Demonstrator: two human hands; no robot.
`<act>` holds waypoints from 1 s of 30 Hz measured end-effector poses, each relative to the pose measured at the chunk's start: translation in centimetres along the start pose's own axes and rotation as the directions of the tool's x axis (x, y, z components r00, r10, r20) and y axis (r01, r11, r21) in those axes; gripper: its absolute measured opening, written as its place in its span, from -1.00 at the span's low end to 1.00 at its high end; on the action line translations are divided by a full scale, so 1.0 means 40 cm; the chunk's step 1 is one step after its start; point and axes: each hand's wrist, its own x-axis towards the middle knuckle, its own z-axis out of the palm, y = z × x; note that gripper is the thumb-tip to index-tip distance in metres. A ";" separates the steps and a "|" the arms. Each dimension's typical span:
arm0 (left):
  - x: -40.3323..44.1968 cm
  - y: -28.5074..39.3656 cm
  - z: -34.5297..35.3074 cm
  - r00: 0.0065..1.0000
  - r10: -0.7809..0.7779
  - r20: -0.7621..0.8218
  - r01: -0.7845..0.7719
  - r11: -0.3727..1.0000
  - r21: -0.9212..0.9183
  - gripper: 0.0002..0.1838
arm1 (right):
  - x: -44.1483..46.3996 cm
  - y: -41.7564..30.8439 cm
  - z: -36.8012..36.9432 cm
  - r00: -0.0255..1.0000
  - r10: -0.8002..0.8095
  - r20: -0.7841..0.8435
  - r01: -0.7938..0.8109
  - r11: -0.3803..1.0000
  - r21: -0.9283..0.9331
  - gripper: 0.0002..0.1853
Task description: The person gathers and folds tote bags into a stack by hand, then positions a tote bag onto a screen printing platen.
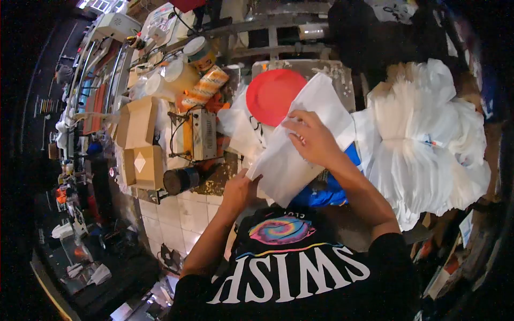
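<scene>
A flat, thin white plastic bag [292,166] lies slantwise in front of my chest, its long edge running from lower left to upper right. My left hand [240,191] pinches its lower left corner between thumb and fingers. Higher up, my right hand [309,136] has bent fingers closed on the bag near that same edge. Just beyond the bag is a round red plate-like disc [276,95], partly covered by it. White sheets with dark print [243,131] lie under and left of the disc.
A thick bundle of white bags [423,144] fills the right side. To the left stand an open cardboard box [140,150], a yellow-and-grey device [201,134], a dark round can [179,181], an orange-and-white roll [206,87] and a tub [198,52]. Blue material [326,187] lies beneath my right forearm.
</scene>
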 end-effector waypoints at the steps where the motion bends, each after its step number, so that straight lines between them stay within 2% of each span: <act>1: -0.013 -0.017 0.013 0.996 -0.024 0.090 0.012 0.991 0.130 -0.76 | -0.007 0.013 0.020 0.999 -0.038 -0.003 0.038 0.997 -0.062 -0.71; 2: -0.003 -0.024 0.020 0.988 -0.042 0.151 0.002 0.966 0.258 -0.77 | -0.009 0.036 0.037 0.996 -0.092 -0.014 0.089 0.985 -0.146 -0.72; 4: -0.005 -0.038 0.035 0.998 0.027 0.062 -0.034 0.993 0.113 -0.78 | -0.007 0.056 0.053 0.982 -0.165 -0.096 0.146 0.972 -0.182 -0.79; 6: -0.001 0.001 -0.002 0.999 0.049 -0.002 -0.049 0.998 -0.045 -0.77 | 0.027 0.014 0.004 0.986 -0.153 -0.071 0.146 0.985 -0.090 -0.86; 10: 0.008 0.009 -0.015 0.998 0.051 -0.028 -0.052 0.998 -0.037 -0.77 | 0.048 -0.004 -0.027 0.982 -0.187 -0.018 0.183 0.975 -0.130 -0.89; 12: 0.011 0.021 -0.025 1.000 -0.007 -0.022 0.007 1.000 -0.019 -0.77 | 0.047 0.000 -0.038 0.983 -0.184 0.021 0.185 0.975 -0.123 -0.87; 16: 0.021 0.006 -0.016 0.997 0.044 -0.070 -0.050 0.996 -0.078 -0.77 | 0.032 -0.006 -0.062 0.980 -0.184 0.075 0.194 0.970 -0.148 -0.86; 18: 0.023 0.033 -0.044 0.997 -0.069 0.031 0.071 0.995 -0.065 -0.77 | 0.025 -0.016 -0.072 0.980 -0.153 0.129 0.175 0.967 -0.185 -0.84; 22: 0.028 -0.003 -0.008 1.000 0.017 -0.018 -0.020 0.989 -0.145 -0.77 | 0.005 -0.010 -0.083 0.979 -0.189 0.073 0.199 0.965 -0.168 -0.85; 25: 0.023 0.017 -0.024 0.998 0.032 -0.051 -0.040 0.984 -0.174 -0.74 | -0.006 -0.013 -0.092 0.983 -0.151 0.108 0.169 0.969 -0.181 -0.86; 30: 0.019 0.044 -0.046 0.997 -0.034 0.066 0.046 0.980 -0.195 -0.66 | -0.029 -0.012 -0.099 0.973 -0.083 0.218 0.128 0.970 -0.206 -0.83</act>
